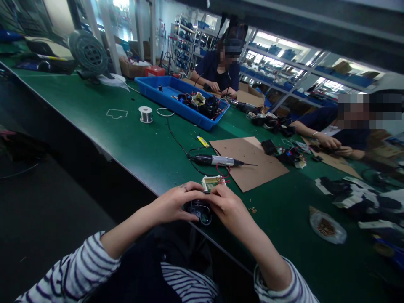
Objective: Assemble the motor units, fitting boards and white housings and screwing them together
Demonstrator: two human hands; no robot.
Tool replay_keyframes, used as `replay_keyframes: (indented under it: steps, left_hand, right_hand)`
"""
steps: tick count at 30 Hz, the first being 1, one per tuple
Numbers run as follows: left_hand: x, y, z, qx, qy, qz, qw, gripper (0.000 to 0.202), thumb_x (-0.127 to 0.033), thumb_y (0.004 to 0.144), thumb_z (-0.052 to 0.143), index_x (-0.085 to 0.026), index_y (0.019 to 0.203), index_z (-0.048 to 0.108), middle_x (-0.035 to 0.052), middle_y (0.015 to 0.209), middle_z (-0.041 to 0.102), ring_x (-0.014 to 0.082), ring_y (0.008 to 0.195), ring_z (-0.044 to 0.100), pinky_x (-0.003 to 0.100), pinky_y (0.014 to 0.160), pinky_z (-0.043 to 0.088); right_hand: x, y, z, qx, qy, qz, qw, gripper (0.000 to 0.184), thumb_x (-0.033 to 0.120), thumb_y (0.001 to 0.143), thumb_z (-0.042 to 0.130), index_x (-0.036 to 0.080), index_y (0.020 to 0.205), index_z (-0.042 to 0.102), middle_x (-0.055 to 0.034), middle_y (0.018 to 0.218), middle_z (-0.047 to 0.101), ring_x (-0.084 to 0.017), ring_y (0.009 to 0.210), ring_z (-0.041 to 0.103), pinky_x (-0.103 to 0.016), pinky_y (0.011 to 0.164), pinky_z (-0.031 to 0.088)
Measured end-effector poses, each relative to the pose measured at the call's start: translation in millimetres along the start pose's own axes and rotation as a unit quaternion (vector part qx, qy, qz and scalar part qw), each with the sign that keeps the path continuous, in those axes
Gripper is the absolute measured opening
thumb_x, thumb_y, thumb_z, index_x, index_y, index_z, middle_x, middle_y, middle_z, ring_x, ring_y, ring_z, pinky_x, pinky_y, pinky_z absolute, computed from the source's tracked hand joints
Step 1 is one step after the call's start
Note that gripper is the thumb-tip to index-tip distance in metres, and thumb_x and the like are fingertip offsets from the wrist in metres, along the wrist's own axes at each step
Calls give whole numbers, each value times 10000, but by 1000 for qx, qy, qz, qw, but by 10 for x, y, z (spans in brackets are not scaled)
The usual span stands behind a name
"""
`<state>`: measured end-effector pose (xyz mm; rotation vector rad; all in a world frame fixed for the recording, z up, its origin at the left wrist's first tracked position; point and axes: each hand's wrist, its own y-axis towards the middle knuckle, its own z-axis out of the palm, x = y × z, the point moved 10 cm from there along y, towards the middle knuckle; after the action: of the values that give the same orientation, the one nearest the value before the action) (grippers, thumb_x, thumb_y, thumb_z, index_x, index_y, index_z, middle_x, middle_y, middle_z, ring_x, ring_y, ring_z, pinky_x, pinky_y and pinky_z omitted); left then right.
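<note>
At the table's front edge, my left hand is closed around the side of a small black plastic housing with thin wires inside and a round part at its near end. The fingertips of my right hand press together at the housing's far end; what exactly they pinch is hidden. Just beyond my fingers is a green circuit board in a white frame, with red wires looping from it. A silver and black electric screwdriver lies behind it, its bit resting over a cardboard sheet.
A blue tray holds dark assemblies. A solder spool, a yellow strip and a blower are on the green table. Loose screws and a bag of screws lie right. Two co-workers sit opposite.
</note>
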<state>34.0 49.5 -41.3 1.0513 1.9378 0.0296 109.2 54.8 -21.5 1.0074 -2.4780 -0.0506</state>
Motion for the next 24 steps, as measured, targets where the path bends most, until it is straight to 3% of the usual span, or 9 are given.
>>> replay_keyframes:
  steps: [4, 6, 9, 11, 15, 18, 21, 24]
  left_hand:
    - [-34, -34, 43, 13, 80, 29, 996, 394, -303, 786, 611, -171, 1151, 542, 108, 1238, 464, 191, 1140, 456, 298, 947, 399]
    - [-40, -35, 57, 17, 114, 37, 993, 388, -331, 800, 589, -144, 1138, 559, 122, 1243, 473, 207, 1144, 455, 317, 955, 399]
    - [-27, -20, 82, 23, 152, 41, 987, 385, -370, 806, 570, -119, 1098, 580, 111, 1250, 489, 217, 1098, 481, 334, 931, 423]
    - [-20, -11, 97, 25, 172, 47, 984, 397, -390, 809, 559, -113, 1093, 578, 90, 1265, 491, 218, 1057, 494, 334, 899, 445]
    - [-34, -11, 90, 8, 195, 69, 978, 399, -403, 818, 540, -119, 1096, 575, 52, 1245, 522, 219, 1037, 500, 331, 887, 454]
    - [-74, -14, 80, -2, 193, 96, 976, 376, -386, 818, 545, -107, 1068, 579, 44, 1171, 577, 214, 1034, 515, 326, 910, 440]
    - [-100, -9, 60, -12, 187, 112, 976, 357, -383, 815, 552, -102, 1033, 578, 46, 1141, 594, 215, 1019, 529, 327, 911, 437]
    - [-126, -12, 46, -16, 171, 122, 978, 358, -388, 815, 552, -109, 1039, 560, 52, 1149, 587, 226, 1026, 526, 337, 896, 445]
  right_hand:
    - [-93, 41, -27, -23, 51, 33, 998, 13, 138, 828, 543, 151, 830, 543, -51, 798, 552, -179, 761, 518, -302, 659, 428]
    - [-105, 28, -75, -25, 72, 33, 997, 63, 150, 810, 575, 159, 792, 515, -45, 809, 550, -173, 772, 525, -295, 671, 435]
    - [-88, -72, -233, -50, 82, 11, 995, 88, 189, 800, 604, 179, 864, 544, -66, 983, 544, -188, 938, 525, -319, 801, 445]
    - [-116, -181, -342, -75, 44, 17, 996, 131, 225, 801, 607, 192, 917, 558, -75, 1036, 523, -200, 993, 513, -346, 844, 446]
    - [-90, -365, -425, -111, -109, 18, 988, 158, 251, 801, 605, 181, 941, 580, -113, 1065, 492, -236, 981, 500, -382, 786, 470]
    - [-25, -396, -398, -125, -157, 8, 980, 144, 232, 810, 599, 146, 923, 579, -120, 997, 525, -219, 896, 512, -353, 734, 471]
    - [29, -337, -267, -88, -110, -9, 990, 103, 158, 841, 549, 129, 935, 578, -84, 884, 578, -181, 820, 524, -309, 703, 461]
    - [126, -277, -228, -93, -67, -37, 993, 125, 111, 842, 535, 121, 950, 596, -69, 860, 597, -161, 781, 528, -281, 683, 454]
